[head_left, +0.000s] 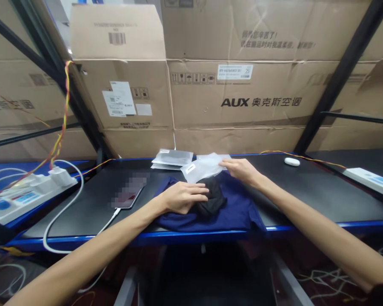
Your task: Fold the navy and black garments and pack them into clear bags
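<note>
A dark blue cloth (pixel 239 208) lies on the black tabletop at the front edge, with a bunched black fabric item (pixel 212 202) on top of it. Over the left part of the black item rests my left hand (pixel 185 196), its fingers together and pointing right; whether they grip the fabric cannot be made out. Behind the black item is a translucent white bag (pixel 206 167) with a small label. My right hand (pixel 241 168) pinches this bag at its right end. More translucent bags (pixel 172 158) lie stacked to the left of it.
A phone (pixel 130 193) on a white cable lies at the left. Power strips stand at the far left (pixel 28 193) and far right (pixel 370 180). A small white case (pixel 292 162) sits at the back right. Cardboard (pixel 236 127) and black rack posts rise behind the table.
</note>
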Available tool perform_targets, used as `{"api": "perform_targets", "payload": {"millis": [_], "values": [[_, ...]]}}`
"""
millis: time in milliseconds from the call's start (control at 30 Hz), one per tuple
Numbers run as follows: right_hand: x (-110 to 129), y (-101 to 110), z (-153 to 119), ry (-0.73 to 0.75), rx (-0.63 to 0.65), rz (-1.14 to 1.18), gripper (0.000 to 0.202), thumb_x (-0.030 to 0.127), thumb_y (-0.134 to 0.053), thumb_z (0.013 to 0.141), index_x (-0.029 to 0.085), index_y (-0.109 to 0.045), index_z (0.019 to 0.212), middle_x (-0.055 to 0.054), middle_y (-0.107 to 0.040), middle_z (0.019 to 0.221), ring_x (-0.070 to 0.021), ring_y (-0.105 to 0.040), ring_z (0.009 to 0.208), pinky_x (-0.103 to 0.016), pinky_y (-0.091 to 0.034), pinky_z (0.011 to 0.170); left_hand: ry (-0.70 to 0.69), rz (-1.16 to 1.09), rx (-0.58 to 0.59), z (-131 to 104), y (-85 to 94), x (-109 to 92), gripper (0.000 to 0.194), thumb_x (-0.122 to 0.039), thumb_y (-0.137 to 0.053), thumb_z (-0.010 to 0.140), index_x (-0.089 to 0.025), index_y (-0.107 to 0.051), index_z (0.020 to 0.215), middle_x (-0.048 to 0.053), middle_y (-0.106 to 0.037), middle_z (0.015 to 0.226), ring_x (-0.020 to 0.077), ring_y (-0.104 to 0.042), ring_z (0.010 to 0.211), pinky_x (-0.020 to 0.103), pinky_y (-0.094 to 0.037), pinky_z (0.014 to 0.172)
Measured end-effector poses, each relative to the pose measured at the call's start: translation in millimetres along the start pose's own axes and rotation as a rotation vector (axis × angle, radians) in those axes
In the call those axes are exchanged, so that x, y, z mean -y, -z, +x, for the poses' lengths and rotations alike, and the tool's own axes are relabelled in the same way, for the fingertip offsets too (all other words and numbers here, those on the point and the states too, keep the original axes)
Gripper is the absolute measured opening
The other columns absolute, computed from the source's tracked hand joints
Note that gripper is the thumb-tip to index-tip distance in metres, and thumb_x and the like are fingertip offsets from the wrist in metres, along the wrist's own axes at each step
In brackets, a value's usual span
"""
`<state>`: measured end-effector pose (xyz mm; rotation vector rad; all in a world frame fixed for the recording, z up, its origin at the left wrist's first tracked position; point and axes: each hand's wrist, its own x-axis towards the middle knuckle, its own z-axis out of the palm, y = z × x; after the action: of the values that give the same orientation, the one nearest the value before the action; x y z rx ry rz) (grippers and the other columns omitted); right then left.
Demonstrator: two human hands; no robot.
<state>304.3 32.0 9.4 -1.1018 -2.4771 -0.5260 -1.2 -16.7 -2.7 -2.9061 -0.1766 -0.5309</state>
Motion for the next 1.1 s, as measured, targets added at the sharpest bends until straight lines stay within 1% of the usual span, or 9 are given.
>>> {"api": "perform_targets", "payload": {"millis": [100, 233, 333, 467, 600, 733, 900, 1033, 1100], "values": [[-7, -4, 9, -0.041, 0.069, -0.045, 0.044, 0.003, -0.045, 0.087, 0.018, -0.07, 0.12, -0.007, -0.074, 0.116, -0.0212, -0.073, 0.087, -0.027, -0.055, 0.076, -0.015, 0.002, -0.012, 1, -0.3, -1, 0.049, -0.005, -0.045, 0.074, -0.018, -0.065, 0.118, 0.008, -0.065, 0.133, 0.0225, -0.056, 0.129, 0.033, -0.052, 0.103], [-16, -9, 12, -0.156, 0.15, -0.109, 0.045, 0.005, -0.043, 0.087, 0.019, -0.069, 0.122, -0.008, -0.073, 0.118, -0.0211, -0.072, 0.094, -0.026, -0.052, 0.08, 0.007, -0.016, -0.011, 0, -0.9, -1, 0.05, -0.005, -0.045, 0.073, -0.018, -0.065, 0.117, 0.008, -0.065, 0.131, 0.0221, -0.058, 0.127, 0.033, -0.053, 0.101], [-22, -9, 7, -0.225, 0.161, -0.134, 0.042, 0.008, -0.044, 0.086, 0.019, -0.071, 0.117, -0.009, -0.075, 0.114, -0.0232, -0.072, 0.094, -0.028, -0.052, 0.078, 0.027, -0.037, -0.011, 0, -0.9, -1, 0.05, -0.005, -0.045, 0.072, -0.019, -0.064, 0.116, 0.007, -0.066, 0.131, 0.0209, -0.058, 0.127, 0.032, -0.052, 0.104], [-24, -7, 0, -0.294, 0.175, -0.153, 0.033, 0.017, -0.047, 0.087, 0.02, -0.075, 0.106, -0.009, -0.076, 0.108, -0.0254, -0.072, 0.095, -0.029, -0.051, 0.077, 0.035, -0.052, -0.019, 1, -0.1, -2, 0.05, -0.004, -0.044, 0.072, -0.019, -0.065, 0.115, 0.007, -0.066, 0.13, 0.0208, -0.059, 0.126, 0.032, -0.052, 0.104], [-24, -7, -2, -0.38, 0.159, -0.161, 0.033, 0.02, -0.047, 0.087, 0.02, -0.076, 0.102, -0.009, -0.077, 0.106, -0.0266, -0.072, 0.095, -0.031, -0.051, 0.079, 0.032, -0.056, -0.032, 1, 0.7, -2, 0.05, -0.004, -0.043, 0.071, -0.018, -0.064, 0.114, 0.008, -0.067, 0.128, 0.0216, -0.06, 0.124, 0.033, -0.053, 0.102], [-28, -9, -4, -0.472, 0.138, -0.154, 0.035, 0.022, -0.043, 0.09, 0.018, -0.076, 0.101, -0.012, -0.077, 0.101, -0.028, -0.072, 0.095, -0.034, -0.051, 0.084, 0.046, -0.065, -0.023, 1, 0.2, -2, 0.051, -0.005, -0.044, 0.07, -0.018, -0.063, 0.115, 0.008, -0.067, 0.128, 0.0212, -0.06, 0.124, 0.033, -0.052, 0.103], [-30, -19, 0, -0.427, 0.183, -0.036, 0.038, 0.019, -0.046, 0.09, 0.021, -0.071, 0.118, -0.008, -0.071, 0.123, -0.0258, -0.067, 0.112, -0.033, -0.049, 0.097, 0.081, -0.161, -0.03, 1, 2.5, -3, 0.054, -0.007, -0.047, 0.068, -0.019, -0.061, 0.119, 0.008, -0.064, 0.131, 0.0219, -0.058, 0.125, 0.035, -0.049, 0.107], [-31, -27, 3, -0.377, 0.257, 0.084, 0.039, 0.021, -0.043, 0.094, 0.02, -0.068, 0.124, -0.007, -0.069, 0.127, -0.0237, -0.066, 0.115, -0.032, -0.048, 0.101, 0.16, -0.297, -0.035, 3, 8.0, -5, 0.071, -0.01, -0.05, 0.066, -0.018, -0.049, 0.136, 0.009, -0.059, 0.137, 0.0227, -0.055, 0.129, 0.037, -0.045, 0.111], [-32, -27, 2, -0.364, 0.279, 0.132, 0.041, 0.022, -0.041, 0.095, 0.02, -0.065, 0.129, -0.006, -0.066, 0.132, -0.0232, -0.062, 0.121, -0.032, -0.047, 0.103, 0.193, -0.308, -0.041, 4, 8.2, -5, 0.072, -0.009, -0.052, 0.065, -0.018, -0.049, 0.136, 0.01, -0.056, 0.141, 0.0242, -0.051, 0.132, 0.04, -0.041, 0.114]]}}
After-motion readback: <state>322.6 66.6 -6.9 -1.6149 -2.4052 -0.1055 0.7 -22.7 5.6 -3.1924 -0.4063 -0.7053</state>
